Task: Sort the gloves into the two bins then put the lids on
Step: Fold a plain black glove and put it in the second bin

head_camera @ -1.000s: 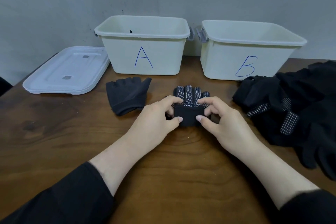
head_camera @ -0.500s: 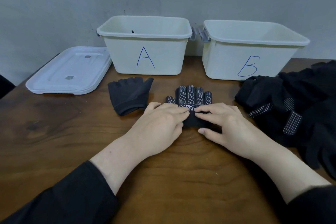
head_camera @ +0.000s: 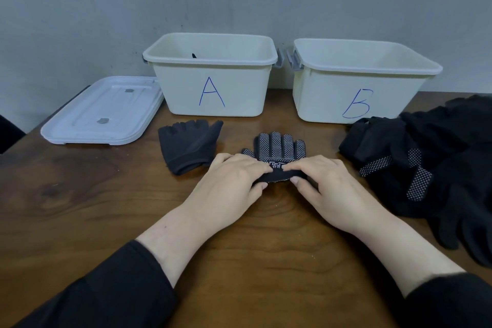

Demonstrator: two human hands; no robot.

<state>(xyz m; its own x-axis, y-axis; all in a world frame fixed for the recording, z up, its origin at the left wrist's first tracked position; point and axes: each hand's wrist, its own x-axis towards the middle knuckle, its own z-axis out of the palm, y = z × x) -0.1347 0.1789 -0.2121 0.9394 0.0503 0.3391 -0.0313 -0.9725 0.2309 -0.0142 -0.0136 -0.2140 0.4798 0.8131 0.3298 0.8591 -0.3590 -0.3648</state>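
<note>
A black glove with white grip dots [head_camera: 279, 145] lies flat on the wooden table, fingers pointing toward the bins. My left hand [head_camera: 231, 181] and my right hand [head_camera: 332, 186] meet at its cuff, fingers lying over it and thumbs tucked at its near edge, pinching the cuff. A plain black fingerless glove [head_camera: 190, 145] lies just to the left. Bin A [head_camera: 183, 93] and bin B [head_camera: 324, 93] stand open at the back. Something dark peeks up inside bin A. A pile of black gloves [head_camera: 439, 157] sits at the right.
Stacked white lids [head_camera: 103, 112] lie at the back left beside bin A. The grey wall rises right behind the bins. Grey latches hang between the two bins. The glove pile reaches the table's right edge.
My hands went from holding the dotted glove's cuff with curled fingers to lying flatter across it. The glove's fingers now spread out flat on the table.
</note>
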